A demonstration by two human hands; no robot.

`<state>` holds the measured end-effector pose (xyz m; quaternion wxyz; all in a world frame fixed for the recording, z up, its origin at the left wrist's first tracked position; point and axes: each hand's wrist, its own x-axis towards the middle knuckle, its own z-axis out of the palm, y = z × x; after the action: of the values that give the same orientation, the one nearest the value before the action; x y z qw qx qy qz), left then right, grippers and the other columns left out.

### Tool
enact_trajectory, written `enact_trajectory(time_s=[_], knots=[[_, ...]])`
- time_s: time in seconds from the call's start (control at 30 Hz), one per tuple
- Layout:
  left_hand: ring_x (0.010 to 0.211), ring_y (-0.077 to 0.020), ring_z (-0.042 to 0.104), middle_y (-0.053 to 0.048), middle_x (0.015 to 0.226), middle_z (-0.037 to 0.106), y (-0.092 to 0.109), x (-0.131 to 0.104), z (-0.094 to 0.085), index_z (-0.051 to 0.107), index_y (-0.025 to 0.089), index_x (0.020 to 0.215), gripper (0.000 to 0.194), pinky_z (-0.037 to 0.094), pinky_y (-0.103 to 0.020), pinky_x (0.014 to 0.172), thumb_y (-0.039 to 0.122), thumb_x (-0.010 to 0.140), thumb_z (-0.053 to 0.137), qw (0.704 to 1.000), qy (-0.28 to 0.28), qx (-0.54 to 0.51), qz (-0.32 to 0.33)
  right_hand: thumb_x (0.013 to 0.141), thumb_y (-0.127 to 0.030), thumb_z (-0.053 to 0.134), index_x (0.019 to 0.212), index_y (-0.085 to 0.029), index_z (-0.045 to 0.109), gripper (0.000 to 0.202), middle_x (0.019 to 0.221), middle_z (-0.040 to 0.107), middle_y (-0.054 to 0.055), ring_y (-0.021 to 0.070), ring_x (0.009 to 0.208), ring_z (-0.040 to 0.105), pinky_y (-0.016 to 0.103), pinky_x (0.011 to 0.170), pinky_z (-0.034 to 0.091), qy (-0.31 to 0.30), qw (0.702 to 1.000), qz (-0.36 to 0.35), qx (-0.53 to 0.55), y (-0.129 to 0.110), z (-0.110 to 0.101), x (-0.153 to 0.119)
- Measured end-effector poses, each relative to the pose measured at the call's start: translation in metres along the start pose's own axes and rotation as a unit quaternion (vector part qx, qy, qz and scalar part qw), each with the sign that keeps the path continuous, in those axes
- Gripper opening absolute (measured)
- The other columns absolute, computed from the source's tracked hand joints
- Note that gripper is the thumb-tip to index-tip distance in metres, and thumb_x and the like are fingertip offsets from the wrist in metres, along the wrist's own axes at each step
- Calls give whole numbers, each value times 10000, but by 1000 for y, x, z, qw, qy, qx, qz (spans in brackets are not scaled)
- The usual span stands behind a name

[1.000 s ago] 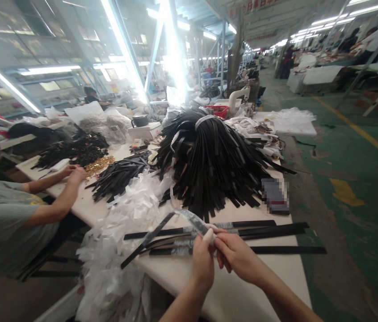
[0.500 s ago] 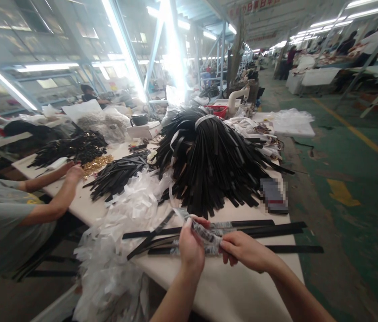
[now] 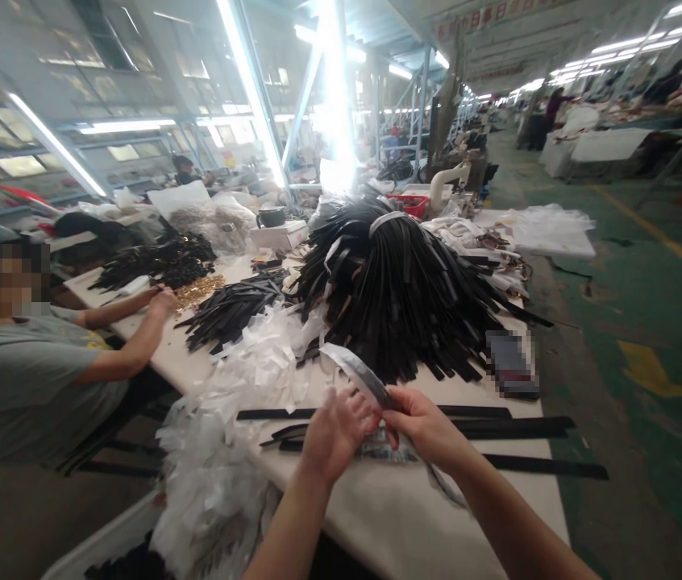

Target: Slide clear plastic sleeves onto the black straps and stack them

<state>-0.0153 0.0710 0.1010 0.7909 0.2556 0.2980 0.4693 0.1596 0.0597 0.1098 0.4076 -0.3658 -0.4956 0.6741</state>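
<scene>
My right hand [image 3: 429,425] is closed in a pinch on a curved strip [image 3: 353,366], pale grey with a dark edge. One end of the strip arches up to the left, and a pale length hangs below the hand. Close beside it, my left hand [image 3: 336,435] has its fingers apart and slightly curled, somewhat blurred, with no grip visible. Under both hands several black straps [image 3: 534,427] lie across the table, with crinkled clear plastic wrap [image 3: 386,447] around their middle, partly hidden by my hands.
A big tied bundle of black straps [image 3: 407,298] stands behind my hands. White plastic scraps [image 3: 214,451] spill over the table's [image 3: 438,532] left edge. A smaller strap pile [image 3: 235,306] and gold pieces [image 3: 199,292] lie near a co-worker [image 3: 32,379] at left. A phone-like object [image 3: 511,362] lies at right.
The strip has been drawn into a longer arc above my hands. My left hand has loosened and spread its fingers; my right hand has risen beside it. The whole view has shifted a little.
</scene>
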Motion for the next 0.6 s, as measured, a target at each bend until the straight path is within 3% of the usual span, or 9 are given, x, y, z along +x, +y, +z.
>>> enact_trajectory(time_s=[0.07,0.17,0.27,0.37,0.43,0.5,0.6], knots=[[1104,-280,652,-178,1252,657,29,15,-7,639,145,1170,532,516,-418,935,602,903,580,995,41,-47,75,877,-403,638,946,-156,621,257,883,710,33,84,488,547,225,492,422,-6,1000,16,-18,13,4,-1],[777,-181,682,-80,955,707,46,33,-3,633,154,1097,342,550,-323,748,446,920,636,976,126,-41,175,895,-339,574,961,-154,608,199,887,730,45,95,466,578,220,463,410,-38,995,64,-63,23,6,1],[561,-119,575,7,731,621,37,38,13,626,177,1039,261,486,-246,573,397,904,667,968,125,3,217,857,-263,627,1006,-143,652,193,919,737,51,146,674,677,246,606,505,-95,984,62,-138,11,4,8],[540,-104,526,25,668,576,22,32,30,627,189,903,240,437,-211,546,424,897,678,961,103,90,242,833,-311,722,1239,-169,624,441,1069,720,57,184,961,673,275,815,531,-59,989,-32,-132,-22,3,26],[522,-104,501,23,637,572,15,27,36,634,190,842,249,403,-203,521,428,886,692,955,84,171,227,930,-454,618,1304,-170,594,470,972,722,48,170,843,682,285,768,541,-19,994,-46,-96,-47,4,41],[503,-113,489,7,625,589,12,21,38,657,186,827,249,373,-213,494,426,877,700,956,41,230,175,977,-550,511,1136,-145,681,468,849,714,47,156,691,660,291,696,537,10,993,-57,-99,-70,2,55],[580,-154,567,-49,685,654,19,12,36,696,173,782,267,429,-239,563,420,883,684,951,-36,295,90,997,-579,462,842,-139,725,536,820,714,66,166,753,659,297,769,519,117,968,-162,-151,-100,-13,59]])
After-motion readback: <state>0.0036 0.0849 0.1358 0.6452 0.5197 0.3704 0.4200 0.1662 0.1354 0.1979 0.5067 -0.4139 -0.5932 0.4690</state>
